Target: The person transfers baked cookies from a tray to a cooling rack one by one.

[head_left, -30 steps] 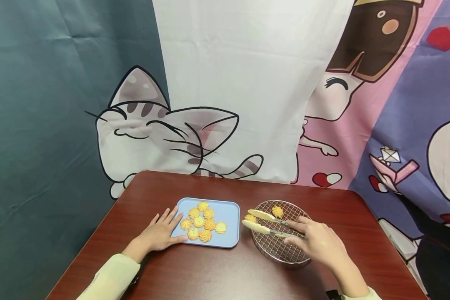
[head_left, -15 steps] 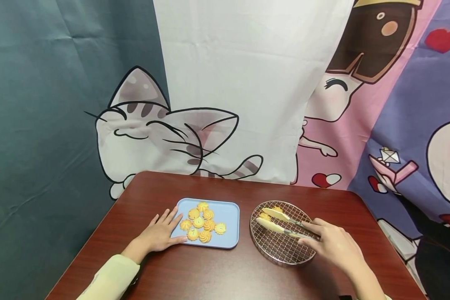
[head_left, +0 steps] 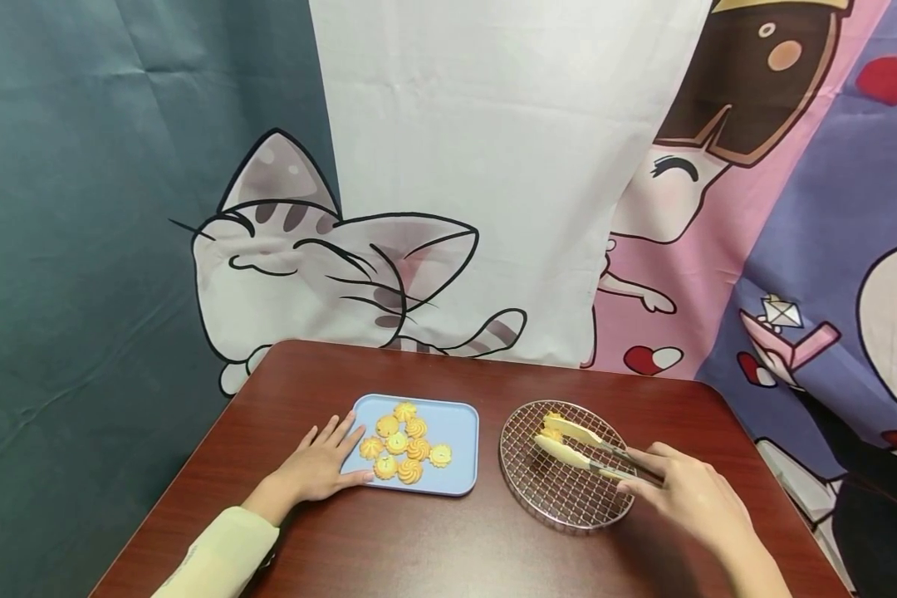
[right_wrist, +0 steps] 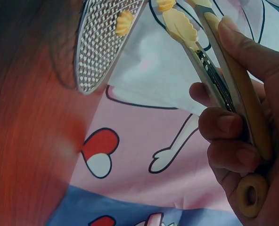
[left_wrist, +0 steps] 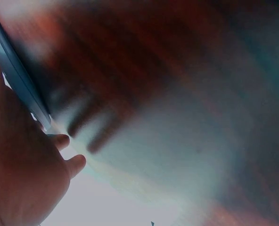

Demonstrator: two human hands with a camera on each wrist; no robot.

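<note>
My right hand grips yellow-tipped metal tongs over the right part of the table. The tongs' tips point left, with a piped butter cookie at them, above a round wire rack. Another cookie lies on the rack, partly hidden behind the tongs in the head view. My left hand rests with spread, straight fingers against the left edge of a light blue tray. Several cookies lie together on that tray. In the left wrist view, the left hand shows beside the tray's dark edge.
Tray and rack stand side by side on a reddish-brown wooden table, with a strip of tabletop between them. Behind the table's far edge hangs a curtain with cartoon prints.
The right hand has carried the tongs and the cookie at their tips rightward, from the rack's left rim to over its middle. The left hand and tray have stayed still.
</note>
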